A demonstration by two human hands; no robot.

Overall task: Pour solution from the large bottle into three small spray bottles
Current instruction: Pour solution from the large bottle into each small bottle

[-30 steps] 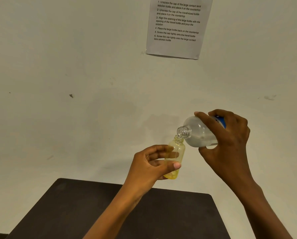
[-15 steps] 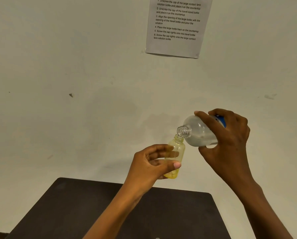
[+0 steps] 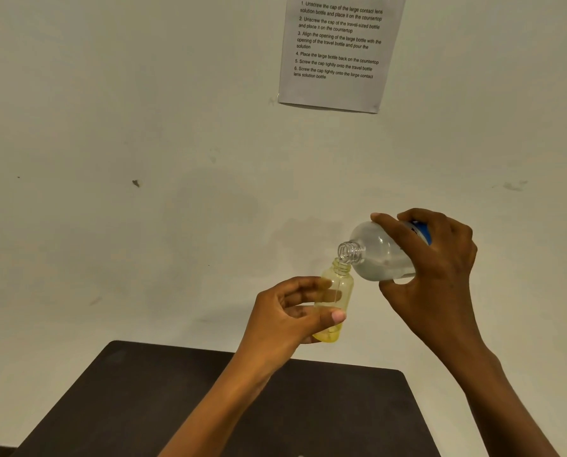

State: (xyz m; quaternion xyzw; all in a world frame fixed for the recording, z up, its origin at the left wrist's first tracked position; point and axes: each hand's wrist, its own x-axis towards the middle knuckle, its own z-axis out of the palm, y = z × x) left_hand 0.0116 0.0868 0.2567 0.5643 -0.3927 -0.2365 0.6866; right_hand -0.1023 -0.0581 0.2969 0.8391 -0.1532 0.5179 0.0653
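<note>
Almost nothing has moved over the last second: both hands and both bottles sit where they were, and only the view has shifted a little, so the wall notice sits marginally differently in frame.

Left hand [image 3: 285, 311]: thumb and fingers curled round the small bottle [image 3: 339, 285], held upright in the air above the far edge of the dark surface [image 3: 143, 407]. Cap off. Bottle tinted yellow, with a shallow layer of liquid at the bottom.

Right hand [image 3: 437, 275]: gripping the large bottle [image 3: 377, 255] round its body, tipped close to horizontal. Its open threaded mouth is directly above the small bottle's neck and nearly touching it. Liquid lies pooled along its lower side. A thin line inside the small bottle may be the stream; not certain.

Step in hand, as I judge it: filling this small bottle, early in the fill.

To do it well:
- keep the small bottle vertical and steady;
- hold the large mouth centred over the narrow neck, since the large mouth is the wider of the two and any drift would spill down the outside;
- raise the tilt slowly and watch the level through the clear wall;
- level off before the neck is reached, leaving room for the spray head.

Count in view:
- large bottle, one;
- small bottle, one, though the task names three, so the other two are out of frame;
- caps or spray heads, none visible;
- printed notice [image 3: 338, 51] on the wall, one;
- surface, one.
</note>
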